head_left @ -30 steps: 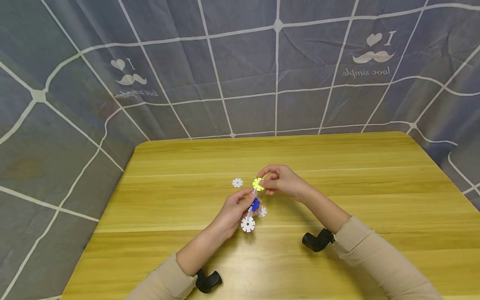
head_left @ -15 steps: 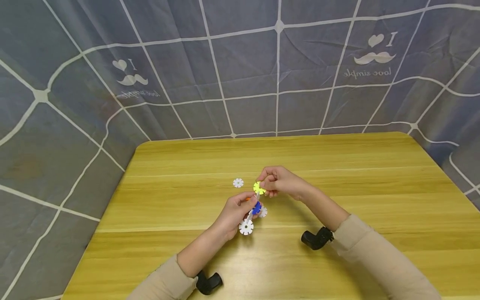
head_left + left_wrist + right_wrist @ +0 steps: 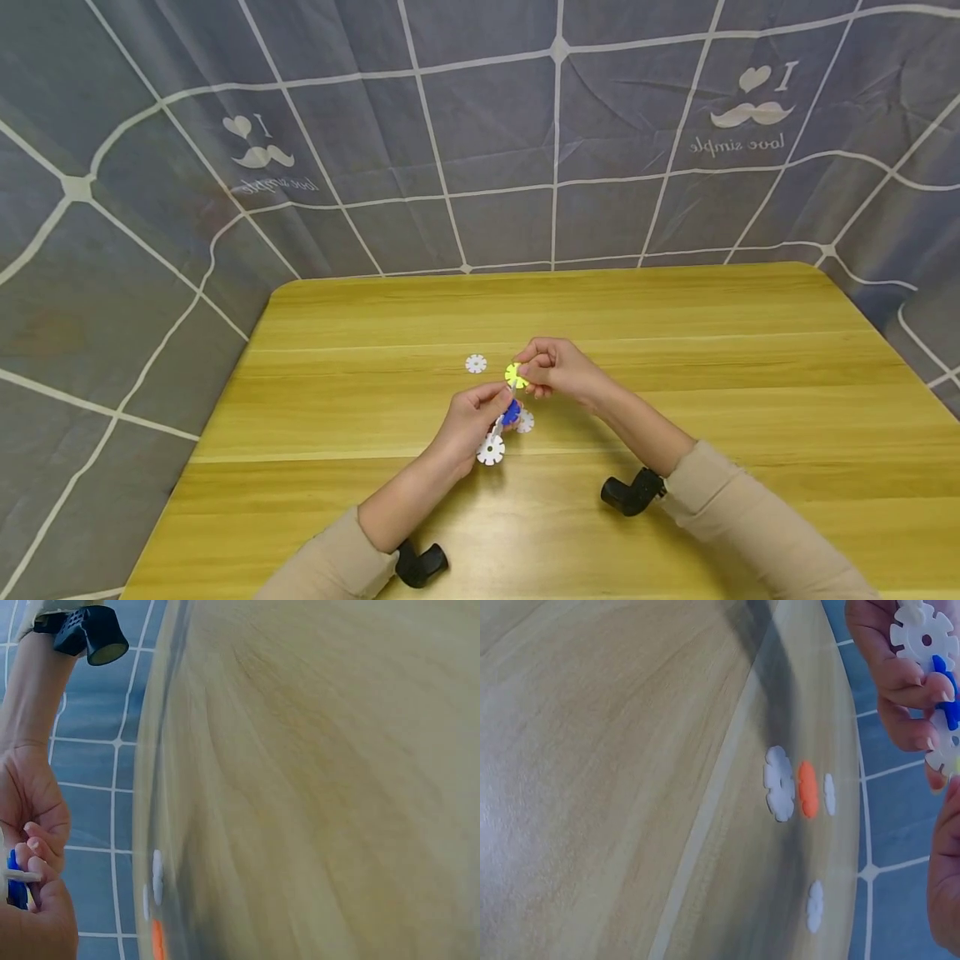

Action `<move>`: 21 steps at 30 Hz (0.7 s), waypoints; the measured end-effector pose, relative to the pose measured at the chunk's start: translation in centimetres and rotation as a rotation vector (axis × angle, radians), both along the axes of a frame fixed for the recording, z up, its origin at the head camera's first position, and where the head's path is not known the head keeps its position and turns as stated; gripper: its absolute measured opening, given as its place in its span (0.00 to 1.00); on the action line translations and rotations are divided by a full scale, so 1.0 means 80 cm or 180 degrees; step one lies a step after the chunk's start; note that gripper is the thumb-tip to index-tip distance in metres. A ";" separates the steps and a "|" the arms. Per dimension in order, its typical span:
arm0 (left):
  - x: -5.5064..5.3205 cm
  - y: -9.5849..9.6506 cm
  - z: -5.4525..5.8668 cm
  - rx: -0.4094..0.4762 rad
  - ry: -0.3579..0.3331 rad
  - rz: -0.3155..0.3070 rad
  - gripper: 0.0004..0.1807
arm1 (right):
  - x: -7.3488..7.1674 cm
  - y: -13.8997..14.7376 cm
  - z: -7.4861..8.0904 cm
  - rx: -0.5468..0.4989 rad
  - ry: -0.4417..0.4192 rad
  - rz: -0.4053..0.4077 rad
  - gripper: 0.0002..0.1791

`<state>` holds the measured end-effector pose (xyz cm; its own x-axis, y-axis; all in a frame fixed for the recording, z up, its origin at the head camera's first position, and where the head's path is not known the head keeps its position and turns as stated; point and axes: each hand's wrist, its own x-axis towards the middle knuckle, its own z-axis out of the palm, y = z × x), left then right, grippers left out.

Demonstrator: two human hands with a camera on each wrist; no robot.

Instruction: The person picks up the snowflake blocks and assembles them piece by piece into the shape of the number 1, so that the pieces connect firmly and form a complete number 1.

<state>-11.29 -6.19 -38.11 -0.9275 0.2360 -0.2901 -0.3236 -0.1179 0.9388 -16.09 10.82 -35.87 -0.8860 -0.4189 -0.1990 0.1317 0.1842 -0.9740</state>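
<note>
My left hand (image 3: 467,421) grips a chain of slotted plastic discs. In it are a white disc (image 3: 491,450) at the near end, a blue disc (image 3: 511,412) and another white disc (image 3: 946,741) beyond the blue one. At the far end, a yellow disc (image 3: 515,375) meets the chain, pinched between thumb and fingers of my right hand (image 3: 562,368). Both hands are close together above the table. In the left wrist view, the left fingers cover part of the blue disc.
Loose on the wooden table (image 3: 360,333) lie a white disc (image 3: 476,363) behind the hands, another white disc (image 3: 525,422) beside the chain, and an orange disc (image 3: 808,789). Black wrist cameras sit under both sleeves. A grey patterned curtain (image 3: 495,150) surrounds the table.
My right hand and the yellow disc have come slightly down toward my left hand. The chain's near end has shifted a little left. The orange disc has become hidden in the head view.
</note>
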 end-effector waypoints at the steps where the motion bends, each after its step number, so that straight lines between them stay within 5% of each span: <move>1: 0.000 0.000 0.000 -0.0006 0.0016 0.0005 0.18 | 0.000 0.000 0.000 0.0001 0.0001 -0.0002 0.08; 10: -0.002 -0.006 -0.001 0.0214 0.0211 -0.0082 0.20 | -0.004 0.001 0.001 0.0014 -0.0012 0.0015 0.12; 21: -0.010 -0.004 0.002 0.0386 -0.0371 0.0010 0.21 | -0.004 0.004 -0.005 -0.0217 -0.0302 0.0042 0.21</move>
